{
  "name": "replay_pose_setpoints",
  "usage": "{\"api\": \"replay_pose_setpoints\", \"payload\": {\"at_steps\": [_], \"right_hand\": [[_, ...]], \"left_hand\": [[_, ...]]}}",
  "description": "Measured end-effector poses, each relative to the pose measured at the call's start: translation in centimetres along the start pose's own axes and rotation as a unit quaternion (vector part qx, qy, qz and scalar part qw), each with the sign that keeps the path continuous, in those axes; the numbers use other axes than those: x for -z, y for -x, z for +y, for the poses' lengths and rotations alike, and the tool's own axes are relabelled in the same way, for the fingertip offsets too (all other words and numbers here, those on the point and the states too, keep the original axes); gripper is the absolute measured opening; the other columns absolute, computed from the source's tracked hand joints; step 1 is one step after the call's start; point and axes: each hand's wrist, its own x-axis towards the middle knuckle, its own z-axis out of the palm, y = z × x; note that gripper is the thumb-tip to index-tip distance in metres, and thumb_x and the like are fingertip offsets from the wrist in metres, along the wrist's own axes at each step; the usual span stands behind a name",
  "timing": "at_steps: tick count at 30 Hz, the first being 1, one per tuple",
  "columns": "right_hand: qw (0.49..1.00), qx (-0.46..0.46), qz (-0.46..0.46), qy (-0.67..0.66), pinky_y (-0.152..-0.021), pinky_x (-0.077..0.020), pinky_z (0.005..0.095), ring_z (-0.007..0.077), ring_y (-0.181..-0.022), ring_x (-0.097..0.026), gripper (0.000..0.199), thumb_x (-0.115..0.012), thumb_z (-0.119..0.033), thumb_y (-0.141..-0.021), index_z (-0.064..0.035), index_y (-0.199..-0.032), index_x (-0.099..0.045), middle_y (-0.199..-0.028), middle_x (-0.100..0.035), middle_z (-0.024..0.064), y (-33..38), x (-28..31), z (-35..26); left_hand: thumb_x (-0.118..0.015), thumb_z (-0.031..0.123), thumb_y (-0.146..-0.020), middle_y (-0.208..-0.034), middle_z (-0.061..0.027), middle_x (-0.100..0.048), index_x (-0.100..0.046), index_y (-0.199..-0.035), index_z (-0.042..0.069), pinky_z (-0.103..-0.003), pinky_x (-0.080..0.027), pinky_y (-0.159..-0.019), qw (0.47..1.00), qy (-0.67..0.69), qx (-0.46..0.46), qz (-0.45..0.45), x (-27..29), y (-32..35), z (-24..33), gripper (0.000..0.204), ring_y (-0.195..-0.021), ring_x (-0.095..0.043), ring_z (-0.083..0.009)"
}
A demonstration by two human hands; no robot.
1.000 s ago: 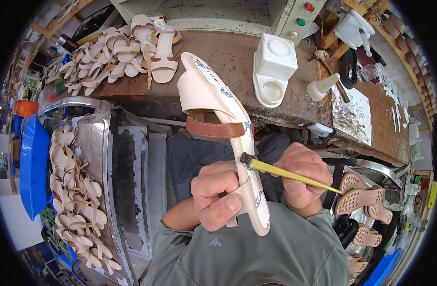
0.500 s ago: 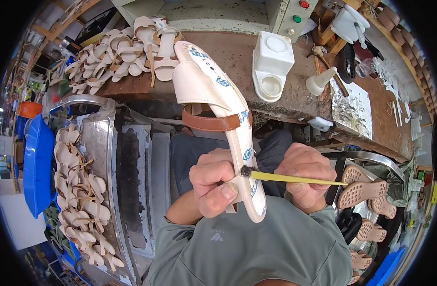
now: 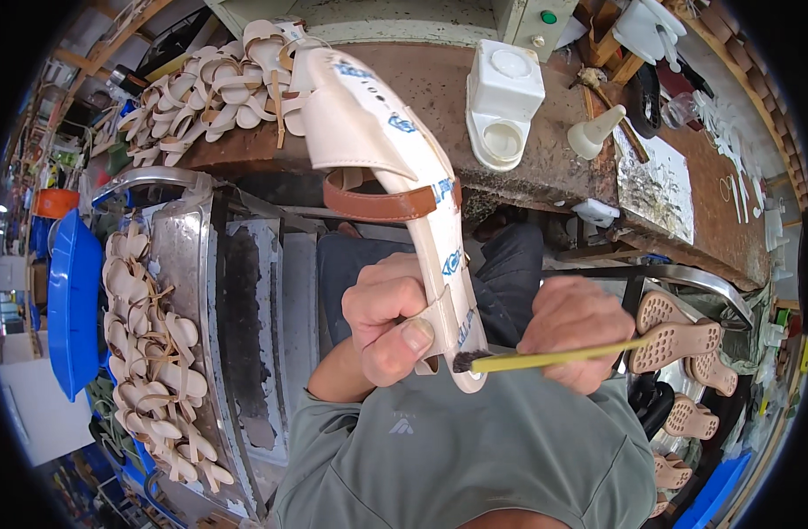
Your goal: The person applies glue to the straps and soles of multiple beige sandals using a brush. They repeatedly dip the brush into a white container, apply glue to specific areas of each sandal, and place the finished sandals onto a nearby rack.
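Observation:
In my left hand (image 3: 388, 319) is a beige sandal (image 3: 426, 256), gripped by its side near the lower end, thumb on a beige strap. A brown strap (image 3: 382, 201) crosses the sandal's middle, and blue marks dot its pale upper face. My right hand (image 3: 576, 331), slightly blurred, is closed around a brush (image 3: 554, 357) with a long yellow-green handle. The brush's dark bristles touch the sandal's face close to its lower tip. The palm sides of my right fingers are hidden.
Beige sandal uppers lie heaped on the bench (image 3: 245, 159) and on a rack (image 3: 179, 256) at left. A white glue dispenser (image 3: 505, 106) and a pale cone-shaped bottle (image 3: 595, 132) stand on the bench. Tan soles (image 3: 677, 344) sit at right. A blue tray (image 3: 72, 304) is far left.
The brush tip has slid down from the sandal's side strap to near its lower end. My right hand has shifted slightly right and down; the sandal has moved a little up and left.

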Motion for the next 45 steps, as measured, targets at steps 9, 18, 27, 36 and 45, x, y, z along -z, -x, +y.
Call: {"api": "replay_pose_setpoints", "payload": {"at_steps": [9,18,27,36,45], "right_hand": [[0.997,0.082,-0.017,0.003,-0.043,-0.0415,0.0280,0.0200,-0.049,-0.059,0.015,-0.069,-0.002,-0.063,0.0049,-0.076,-0.063,-0.066,-0.064,0.0136,-1.0,0.2,0.8],[0.994,0.055,0.031,0.088,-0.049,-0.0447,0.0276,0.0200,-0.056,-0.061,0.018,-0.070,-0.001,-0.066,0.0032,-0.082,-0.063,-0.073,-0.066,0.0128,-3.2,0.8,2.3],[0.987,0.090,0.048,0.123,-0.049,-0.0455,0.0281,0.0208,-0.060,-0.063,0.018,-0.070,0.000,-0.067,0.0038,-0.083,-0.063,-0.074,-0.066,0.0132,-4.8,0.9,3.1],[0.988,0.027,0.139,0.064,-0.047,-0.0430,0.0295,0.0208,-0.051,-0.056,0.011,-0.062,0.004,-0.071,0.0056,-0.082,-0.062,-0.071,-0.063,0.0152,-4.0,0.7,3.4],[0.994,-0.040,0.106,0.008,-0.051,-0.0450,0.0277,0.0186,-0.054,-0.058,0.010,-0.066,-0.001,-0.071,0.0046,-0.078,-0.063,-0.064,-0.062,0.0105,-5.1,1.0,2.5]], "left_hand": [[-0.051,0.014,-0.073,-0.058,-0.0132,-0.056,-0.045,-0.057,0.001,-0.035,-0.043,-0.050,1.000,-0.013,0.018,0.017,-0.2,-0.1,0.4,0.022,-0.047,-0.052,-0.0229],[-0.048,0.011,-0.069,-0.056,-0.0138,-0.052,-0.042,-0.056,0.000,-0.033,-0.036,-0.041,0.997,-0.047,-0.044,-0.031,-0.1,-0.4,0.3,0.018,-0.042,-0.046,-0.0211],[-0.048,0.009,-0.068,-0.056,-0.0119,-0.051,-0.043,-0.056,0.000,-0.031,-0.033,-0.039,0.994,-0.077,-0.045,-0.056,-0.5,-1.2,1.4,0.017,-0.042,-0.045,-0.0203],[-0.048,0.010,-0.066,-0.057,-0.0147,-0.052,-0.042,-0.055,-0.001,-0.032,-0.035,-0.040,0.996,-0.050,-0.041,-0.053,-0.4,-1.0,1.5,0.016,-0.043,-0.046,-0.0218],[-0.050,0.015,-0.070,-0.057,-0.0158,-0.055,-0.045,-0.053,0.000,-0.041,-0.045,-0.058,0.996,0.042,0.058,-0.047,0.5,0.6,1.6,0.023,-0.047,-0.051,-0.0264]]}}
